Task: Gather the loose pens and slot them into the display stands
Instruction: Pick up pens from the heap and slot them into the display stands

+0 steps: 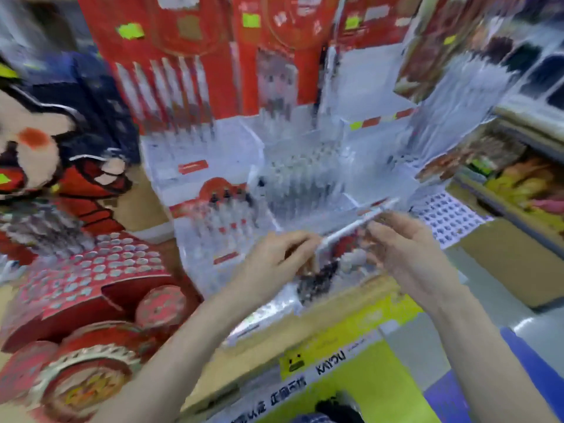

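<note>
1. The left hand (276, 257) pinches the lower end of a white pen (355, 225), fingers curled together round it; the right hand (406, 251) grips the same pen nearer its middle, fingers bent onto the barrel, probably to steady and aim it.
2. The pen slants up and away from both sets of fingertips, its far tip pointing at the clear display stand (305, 181) just beyond them.
3. That stand already carries rows of upright pens; blur hides which slot is free.
4. Left of the fingers sits a red stand (91, 270) with rows of holes.
</note>
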### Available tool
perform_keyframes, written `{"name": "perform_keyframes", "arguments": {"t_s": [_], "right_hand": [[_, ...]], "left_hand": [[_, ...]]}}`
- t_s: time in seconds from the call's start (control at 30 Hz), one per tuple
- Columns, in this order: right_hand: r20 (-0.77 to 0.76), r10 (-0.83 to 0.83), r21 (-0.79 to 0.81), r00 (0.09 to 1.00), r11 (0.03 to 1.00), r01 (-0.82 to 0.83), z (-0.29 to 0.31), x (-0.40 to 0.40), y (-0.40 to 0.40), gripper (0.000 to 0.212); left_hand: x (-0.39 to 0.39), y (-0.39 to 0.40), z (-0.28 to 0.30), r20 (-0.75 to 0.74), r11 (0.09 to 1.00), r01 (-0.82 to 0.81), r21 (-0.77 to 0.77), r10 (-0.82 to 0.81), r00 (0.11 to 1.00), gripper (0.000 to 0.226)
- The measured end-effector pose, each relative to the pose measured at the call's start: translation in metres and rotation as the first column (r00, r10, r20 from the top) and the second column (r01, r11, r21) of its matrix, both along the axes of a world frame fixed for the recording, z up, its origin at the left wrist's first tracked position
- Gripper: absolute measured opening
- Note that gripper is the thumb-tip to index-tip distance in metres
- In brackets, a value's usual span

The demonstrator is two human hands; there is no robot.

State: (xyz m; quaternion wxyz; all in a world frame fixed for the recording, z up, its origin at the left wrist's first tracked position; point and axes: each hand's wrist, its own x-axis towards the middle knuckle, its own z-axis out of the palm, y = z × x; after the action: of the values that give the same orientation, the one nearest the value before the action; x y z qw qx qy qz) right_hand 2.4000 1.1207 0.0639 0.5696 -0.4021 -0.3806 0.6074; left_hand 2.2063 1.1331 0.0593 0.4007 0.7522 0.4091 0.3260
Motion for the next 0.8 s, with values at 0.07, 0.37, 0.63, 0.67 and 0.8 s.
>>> {"name": "perform_keyframes", "arguments": {"t_s": [0.07, 0.37, 0.63, 0.67, 0.8], "right_hand": [[0.065, -0.037, 0.03, 0.997, 0.999, 0.035, 0.0, 0.059, 0.013, 0.029], [0.55, -0.382, 0.145, 0.742, 0.919, 0.366, -0.008, 0.241, 0.071, 0.014], [0.871, -0.372, 0.309, 0.32, 0.922, 0.232, -0.058, 0.264, 0.146, 0.018], [0.893, -0.349, 0.303, 0.285, 0.933, 0.195, -0.063, 0.264, 0.15, 0.018], [0.947, -0.277, 0.273, 0.165, 0.961, 0.046, -0.065, 0.264, 0.165, 0.018]], "left_hand": [[0.061, 0.012, -0.004, -0.002, 1.0, -0.016, -0.002, 0.016, 1.0, 0.031], [0.213, 0.073, -0.008, -0.465, 0.979, 0.015, 0.205, 0.084, 0.881, 0.037], [0.248, 0.105, -0.029, -0.704, 0.948, -0.071, 0.309, 0.279, 0.653, 0.045], [0.25, 0.106, -0.029, -0.71, 0.941, -0.075, 0.329, 0.298, 0.638, 0.045], [0.254, 0.11, -0.034, -0.728, 0.919, -0.097, 0.383, 0.365, 0.581, 0.047]]}}
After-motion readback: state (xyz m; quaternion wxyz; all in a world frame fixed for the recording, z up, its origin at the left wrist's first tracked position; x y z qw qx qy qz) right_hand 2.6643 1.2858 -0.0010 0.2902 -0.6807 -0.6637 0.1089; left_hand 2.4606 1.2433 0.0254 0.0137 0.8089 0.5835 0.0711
